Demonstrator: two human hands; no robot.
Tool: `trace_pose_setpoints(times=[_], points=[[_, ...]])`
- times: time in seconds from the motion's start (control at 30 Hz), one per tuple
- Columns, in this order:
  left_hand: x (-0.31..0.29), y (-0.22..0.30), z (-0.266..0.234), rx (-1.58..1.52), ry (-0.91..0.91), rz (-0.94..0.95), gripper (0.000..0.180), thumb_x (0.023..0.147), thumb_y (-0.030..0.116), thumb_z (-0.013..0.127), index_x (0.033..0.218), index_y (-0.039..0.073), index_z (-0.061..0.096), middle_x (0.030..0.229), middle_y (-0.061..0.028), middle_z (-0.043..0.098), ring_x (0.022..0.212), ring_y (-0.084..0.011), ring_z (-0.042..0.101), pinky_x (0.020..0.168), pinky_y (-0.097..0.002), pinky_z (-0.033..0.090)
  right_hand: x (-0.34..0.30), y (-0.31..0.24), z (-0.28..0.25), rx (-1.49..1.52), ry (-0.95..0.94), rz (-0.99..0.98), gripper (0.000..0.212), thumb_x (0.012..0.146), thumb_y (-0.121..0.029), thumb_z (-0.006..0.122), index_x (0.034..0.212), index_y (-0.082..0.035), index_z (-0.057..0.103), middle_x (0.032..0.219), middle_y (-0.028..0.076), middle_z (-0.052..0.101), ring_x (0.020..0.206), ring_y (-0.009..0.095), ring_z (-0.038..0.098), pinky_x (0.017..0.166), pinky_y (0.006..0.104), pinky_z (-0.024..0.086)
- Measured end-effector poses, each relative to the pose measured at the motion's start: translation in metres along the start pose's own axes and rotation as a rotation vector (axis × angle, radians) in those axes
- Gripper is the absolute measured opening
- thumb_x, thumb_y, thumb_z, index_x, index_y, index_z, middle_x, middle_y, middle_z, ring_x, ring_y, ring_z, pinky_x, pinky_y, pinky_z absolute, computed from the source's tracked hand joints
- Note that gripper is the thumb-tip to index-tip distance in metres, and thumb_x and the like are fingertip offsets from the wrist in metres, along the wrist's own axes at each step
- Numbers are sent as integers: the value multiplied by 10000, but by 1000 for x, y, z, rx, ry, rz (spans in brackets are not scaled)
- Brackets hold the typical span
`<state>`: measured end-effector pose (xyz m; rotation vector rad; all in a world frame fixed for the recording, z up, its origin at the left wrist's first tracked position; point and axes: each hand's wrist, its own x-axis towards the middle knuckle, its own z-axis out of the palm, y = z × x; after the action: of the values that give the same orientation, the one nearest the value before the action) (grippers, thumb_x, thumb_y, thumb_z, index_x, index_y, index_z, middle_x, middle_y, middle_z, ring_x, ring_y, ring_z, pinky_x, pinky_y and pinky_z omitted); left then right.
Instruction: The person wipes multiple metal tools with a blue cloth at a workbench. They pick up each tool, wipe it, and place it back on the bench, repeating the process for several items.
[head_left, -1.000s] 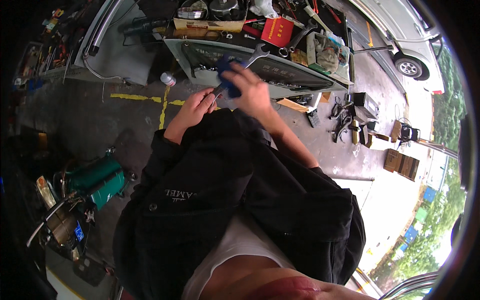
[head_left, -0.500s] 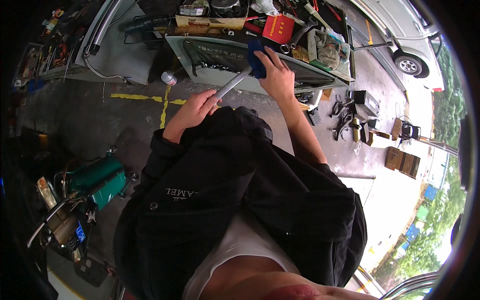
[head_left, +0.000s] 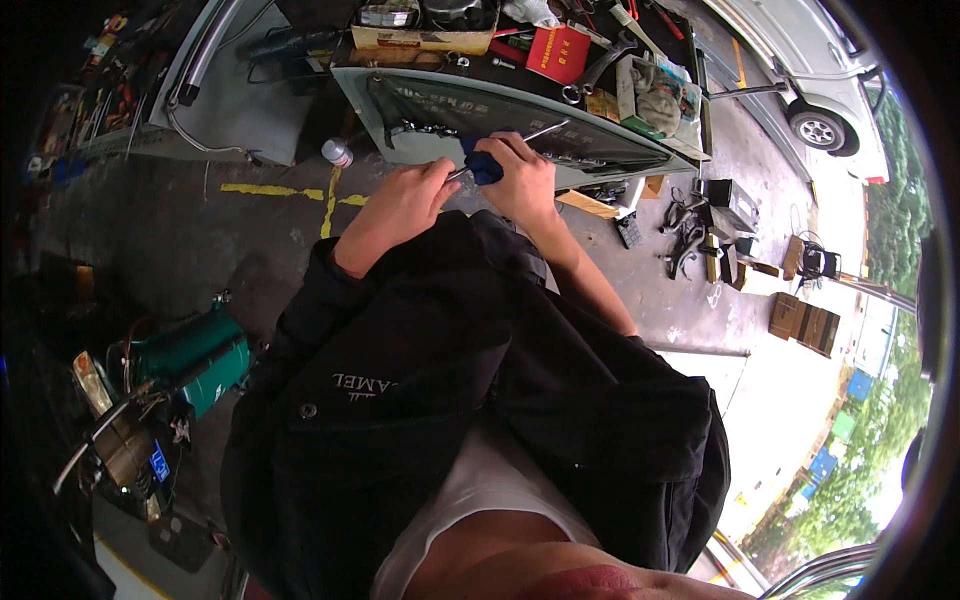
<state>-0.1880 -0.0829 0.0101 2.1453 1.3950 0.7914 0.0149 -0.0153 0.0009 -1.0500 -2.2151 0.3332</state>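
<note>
A slim silver metal bar [head_left: 543, 131] lies across both my hands, in front of the workbench; its exact kind does not show. The fingers of my left hand [head_left: 405, 203] are closed round the bar's left end. My right hand [head_left: 525, 183] grips a dark blue cloth [head_left: 485, 166], which is bunched round the middle of the bar. Beyond the right knuckles the bar's far end sticks out, up and to the right. My fingers and the cloth hide the rest of it.
The workbench [head_left: 440, 98] ahead carries a red booklet [head_left: 558, 54], a large wrench [head_left: 600, 68] and a box of rags [head_left: 657, 98]. A white can [head_left: 337, 153] stands on the floor. A green tank [head_left: 195, 365] is at left, cardboard boxes [head_left: 805, 324] at right.
The bar has swung flatter, and its far end now juts past my right hand. My right hand with the cloth has come lower and closer to my left hand, which has moved slightly right.
</note>
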Motion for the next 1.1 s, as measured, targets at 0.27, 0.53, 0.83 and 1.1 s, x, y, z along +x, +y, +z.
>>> trace_pose_setpoints(times=[0.27, 0.53, 0.83, 1.1], points=[[0, 14, -2, -1276, -221, -470, 271, 1091, 244, 453, 1153, -4, 541, 783, -6, 468, 610, -82, 479, 584, -301, 564, -1, -2, -17, -130, 237, -174, 499, 551, -24, 725, 1034, -150, 707, 1140, 68, 672, 860, 309, 674, 710, 389, 570], [-6, 13, 4, -1055, -194, -438, 186, 1076, 190, 489, 1171, 29, 493, 817, -4, 489, 543, -56, 407, 454, -226, 365, -3, -13, -17, -58, 1, -365, 581, 566, -75, 740, 1124, -232, 717, 1200, 14, 669, 830, 300, 688, 686, 386, 593], [-29, 5, -1, -1112, -220, -485, 216, 1068, 227, 511, 1079, 11, 518, 789, 2, 498, 550, -40, 413, 477, -208, 355, 26, 48, -41, -381, 123, -18, 640, 598, -10, 716, 1193, -244, 696, 1261, 25, 651, 959, 292, 687, 783, 382, 594], [-23, -4, 20, -1107, -101, -445, 228, 1082, 242, 486, 1135, 21, 510, 804, -11, 502, 556, -67, 420, 495, -229, 360, -8, -9, -3, 30, -84, -306, 661, 599, -63, 745, 1225, -264, 669, 1389, 13, 587, 916, 302, 693, 764, 370, 597]])
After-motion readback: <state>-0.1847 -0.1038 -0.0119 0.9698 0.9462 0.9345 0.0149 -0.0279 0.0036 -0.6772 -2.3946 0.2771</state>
